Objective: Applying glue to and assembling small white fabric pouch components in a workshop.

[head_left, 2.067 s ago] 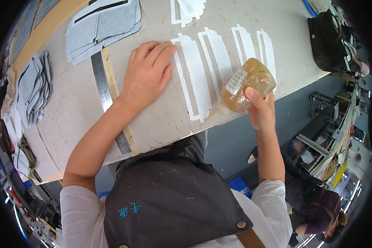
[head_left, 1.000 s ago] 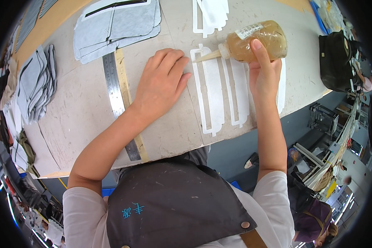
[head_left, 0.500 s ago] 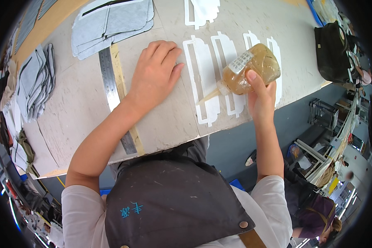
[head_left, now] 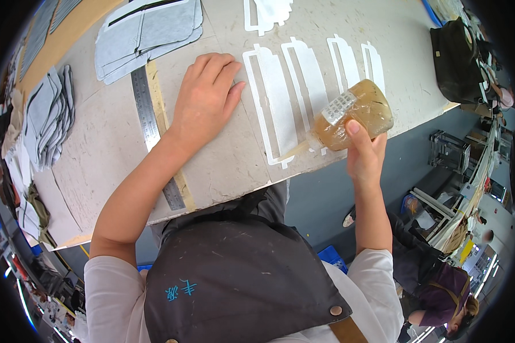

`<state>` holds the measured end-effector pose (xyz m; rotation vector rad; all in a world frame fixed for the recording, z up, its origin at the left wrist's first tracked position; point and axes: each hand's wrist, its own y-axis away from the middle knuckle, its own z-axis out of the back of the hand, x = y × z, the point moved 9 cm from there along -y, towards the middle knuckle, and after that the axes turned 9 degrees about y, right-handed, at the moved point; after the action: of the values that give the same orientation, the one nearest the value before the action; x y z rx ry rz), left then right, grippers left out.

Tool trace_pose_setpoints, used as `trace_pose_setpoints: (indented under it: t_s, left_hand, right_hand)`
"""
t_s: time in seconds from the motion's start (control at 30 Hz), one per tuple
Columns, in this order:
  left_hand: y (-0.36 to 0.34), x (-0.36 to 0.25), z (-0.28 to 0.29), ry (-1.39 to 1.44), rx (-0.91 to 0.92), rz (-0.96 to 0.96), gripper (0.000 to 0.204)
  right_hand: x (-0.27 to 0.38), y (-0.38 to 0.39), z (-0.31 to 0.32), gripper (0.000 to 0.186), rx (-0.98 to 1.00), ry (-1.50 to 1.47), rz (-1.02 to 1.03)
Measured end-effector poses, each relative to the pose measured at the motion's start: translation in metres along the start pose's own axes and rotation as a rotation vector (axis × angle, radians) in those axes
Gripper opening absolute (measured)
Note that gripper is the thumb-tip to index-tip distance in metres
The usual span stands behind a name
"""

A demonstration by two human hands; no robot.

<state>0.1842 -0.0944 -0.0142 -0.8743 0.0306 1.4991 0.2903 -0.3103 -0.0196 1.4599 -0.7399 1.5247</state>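
Observation:
My right hand grips a squeeze bottle of amber liquid, tilted so its long pointed nozzle aims down and left. The nozzle tip is at the near end of the leftmost white cut-out piece; whether it touches cannot be told. Several similar white pieces, each with a long slot, lie in a row to the right, partly covered by the bottle. Left of the row, my left hand rests on the table holding nothing, fingers loosely bent and thumb apart.
A steel ruler lies beside a yellowish strip under my left forearm. Grey fabric panels are stacked at the back left and far left. A dark bag stands at the right table edge. Another person is at lower right.
My right hand has brought the bottle nearer to me, its nozzle tip moving toward the near end of the leftmost piece. My left hand keeps its pose on the table; the whole view has shifted slightly.

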Motion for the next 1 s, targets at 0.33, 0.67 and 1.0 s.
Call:
trace_pose_setpoints:
  t_s: [0.33,0.67,1.0]
  left_hand:
    - [0.0,0.0,0.0,0.001,0.015,0.018,0.031]
    - [-0.001,-0.001,-0.001,0.049,0.051,0.069,0.033]
    - [0.0,-0.001,-0.001,0.039,0.029,0.05,0.032]
  right_hand:
    - [-0.008,-0.022,-0.01,0.051,0.029,-0.482,-0.137]
    - [0.03,-0.102,-0.013,0.041,-0.052,-0.245,0.238]
    - [0.02,-0.094,-0.005,0.043,-0.039,-0.117,0.164]
